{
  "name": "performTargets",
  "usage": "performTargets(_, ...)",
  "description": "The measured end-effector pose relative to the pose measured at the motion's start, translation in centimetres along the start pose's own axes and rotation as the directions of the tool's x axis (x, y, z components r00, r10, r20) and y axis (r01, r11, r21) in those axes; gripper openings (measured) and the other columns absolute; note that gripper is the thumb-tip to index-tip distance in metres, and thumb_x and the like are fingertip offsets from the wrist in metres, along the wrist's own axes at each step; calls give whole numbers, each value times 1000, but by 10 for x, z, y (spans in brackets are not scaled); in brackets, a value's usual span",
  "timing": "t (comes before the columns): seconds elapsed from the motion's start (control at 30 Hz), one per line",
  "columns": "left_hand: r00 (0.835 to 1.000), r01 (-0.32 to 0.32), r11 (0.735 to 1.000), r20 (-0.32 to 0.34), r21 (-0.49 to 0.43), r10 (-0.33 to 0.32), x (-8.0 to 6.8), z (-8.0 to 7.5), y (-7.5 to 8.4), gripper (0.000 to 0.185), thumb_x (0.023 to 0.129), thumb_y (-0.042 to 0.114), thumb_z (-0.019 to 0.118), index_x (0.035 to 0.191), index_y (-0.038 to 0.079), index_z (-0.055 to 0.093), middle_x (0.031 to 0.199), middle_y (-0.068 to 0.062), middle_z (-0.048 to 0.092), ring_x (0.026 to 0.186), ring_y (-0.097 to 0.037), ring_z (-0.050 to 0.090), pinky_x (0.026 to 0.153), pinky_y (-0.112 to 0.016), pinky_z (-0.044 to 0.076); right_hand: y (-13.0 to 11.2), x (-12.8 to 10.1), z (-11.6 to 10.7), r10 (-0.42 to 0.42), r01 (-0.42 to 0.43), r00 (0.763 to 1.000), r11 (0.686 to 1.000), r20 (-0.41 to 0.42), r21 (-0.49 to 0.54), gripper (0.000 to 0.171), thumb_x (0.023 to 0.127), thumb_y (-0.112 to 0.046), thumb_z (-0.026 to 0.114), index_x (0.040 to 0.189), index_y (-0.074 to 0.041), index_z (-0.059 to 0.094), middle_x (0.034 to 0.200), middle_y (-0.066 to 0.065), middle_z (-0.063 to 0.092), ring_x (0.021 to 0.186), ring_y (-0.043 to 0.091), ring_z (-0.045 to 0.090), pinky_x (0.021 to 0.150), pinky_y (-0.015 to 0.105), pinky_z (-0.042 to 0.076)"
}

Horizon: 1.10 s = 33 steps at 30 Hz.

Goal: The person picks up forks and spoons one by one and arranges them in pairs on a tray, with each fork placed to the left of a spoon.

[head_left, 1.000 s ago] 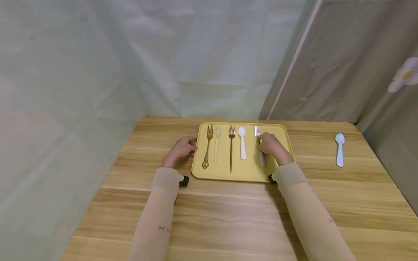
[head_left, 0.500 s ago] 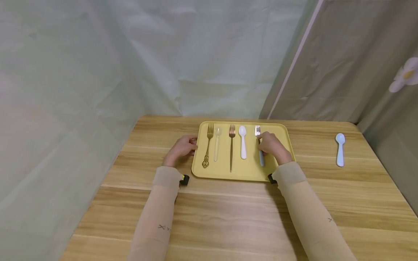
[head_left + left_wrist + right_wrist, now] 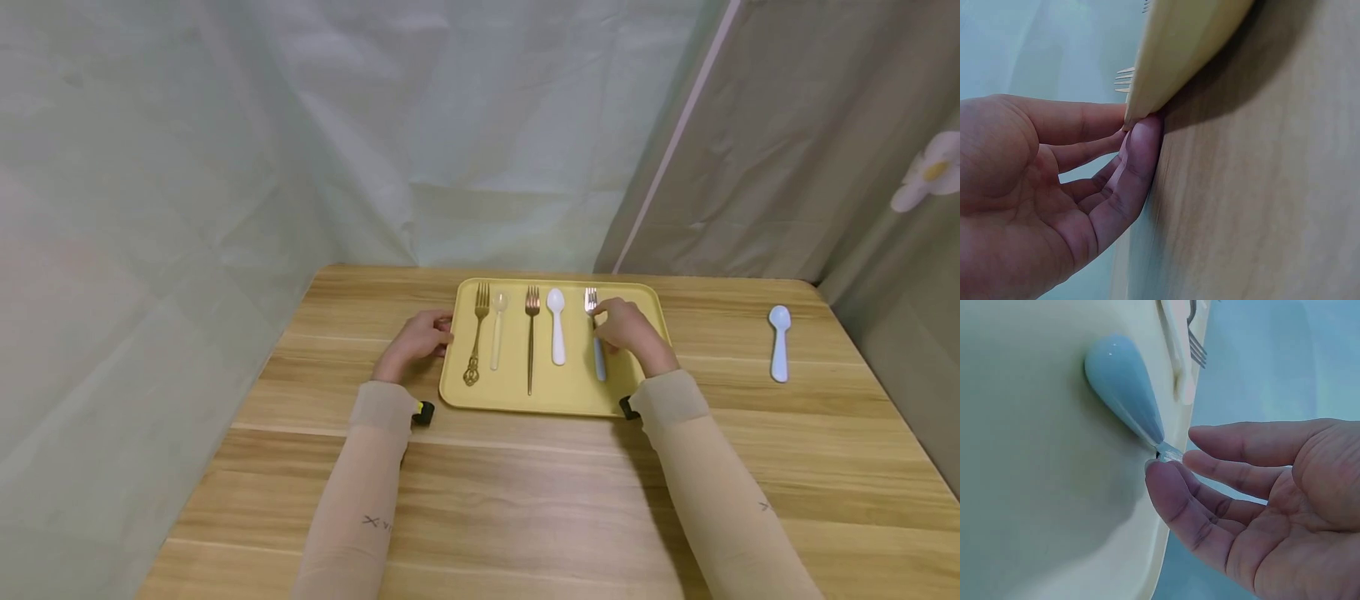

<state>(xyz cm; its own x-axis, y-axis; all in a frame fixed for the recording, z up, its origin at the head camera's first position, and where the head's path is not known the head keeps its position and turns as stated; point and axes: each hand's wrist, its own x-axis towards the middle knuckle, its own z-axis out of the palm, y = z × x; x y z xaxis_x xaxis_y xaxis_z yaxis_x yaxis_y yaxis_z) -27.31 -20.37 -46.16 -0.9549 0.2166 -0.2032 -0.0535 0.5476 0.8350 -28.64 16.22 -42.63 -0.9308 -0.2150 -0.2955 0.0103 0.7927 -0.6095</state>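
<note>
A yellow tray (image 3: 570, 404) lies on the wooden table, bearing several forks and spoons in a row. At its left rim my left hand (image 3: 417, 337) pinches the edge, seen close up in the left wrist view with fingers (image 3: 1142, 140) against the rim. On the tray's right side, my right hand (image 3: 628, 329) hovers around a fork (image 3: 598, 358) with a light-blue handle. In the right wrist view, the right fingers (image 3: 1169, 487) are parted about the fork's neck, just below the blue handle (image 3: 1124, 387). Whether one still touches it is hard to tell.
Left of that fork lie a white spoon (image 3: 557, 333), a copper-headed fork (image 3: 532, 333), a clear spoon (image 3: 497, 337) and an ornate bronze fork (image 3: 476, 337). A pale-blue spoon (image 3: 780, 342) rests on the table at right. Curtains (image 3: 487, 150) hang behind.
My right hand has loosened and shifted slightly rightward from the blue-handled fork, whose handle sits a touch further left. My left hand stays at the tray's rim.
</note>
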Motion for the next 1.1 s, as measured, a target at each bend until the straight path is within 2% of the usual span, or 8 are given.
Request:
performTargets(0.13, 1000, 6, 1000, -1, 1, -5, 0, 0, 0, 54, 100, -3, 57, 153, -6, 46, 113, -20, 59, 92, -23, 63, 73, -28, 60, 1, -3, -1, -8, 8, 1000, 1000, -4, -1, 54, 92, 2, 53, 146, 9, 51, 55, 8, 57, 55, 20, 64, 56, 26, 48)
performTargets(0.37, 1000, 11, 1000, 5, -2, -11, 1, 0, -1, 55, 99, -3, 56, 153, -6, 45, 114, -19, 58, 90, -21, 63, 73, -28, 60, 6, -5, -4, 1, -1, 999, 1000, -36, 7, 61, 85, 4, 47, 145, 7, 52, 52, 0, 48, 51, 17, 58, 50, 24, 42)
performTargets(0.6, 1000, 1, 1000, 1, 2, -1, 1, 0, -2, 56, 99, -3, 56, 153, -7, 44, 112, -18, 58, 89, -21, 62, 71, -26, 58, 11, -10, -14, -36, 37, 998, 999, -53, 25, 51, 93, 0, 52, 143, 8, 53, 59, 0, 46, 46, 9, 43, 54, 29, 50)
performTargets(0.77, 1000, 3, 1000, -4, 11, -3, 0, 1, -1, 54, 100, -2, 56, 153, -6, 45, 116, -21, 59, 92, -23, 63, 73, -27, 59, 17, -14, -21, -61, 63, 996, 997, -66, 37, 45, 99, -3, 52, 142, 11, 53, 73, 8, 54, 50, 10, 46, 58, 34, 53)
performTargets(1.0, 1000, 4, 1000, -3, 9, -4, -1, 1, 0, 54, 100, -2, 56, 153, -7, 45, 118, -22, 60, 91, -23, 64, 72, -28, 59, 28, -14, -31, -46, 49, 997, 998, -69, 35, 44, 103, -7, 52, 143, 12, 50, 99, 24, 61, 53, 12, 49, 62, 36, 54)
performTargets(1.1, 1000, 12, 1000, -7, 11, -11, -1, 0, 0, 54, 100, -1, 57, 153, -6, 45, 118, -22, 60, 91, -22, 64, 72, -27, 59, 31, -16, -36, -50, 53, 996, 998, -78, 34, 45, 103, -7, 52, 143, 13, 50, 102, 26, 61, 55, 16, 52, 62, 38, 54)
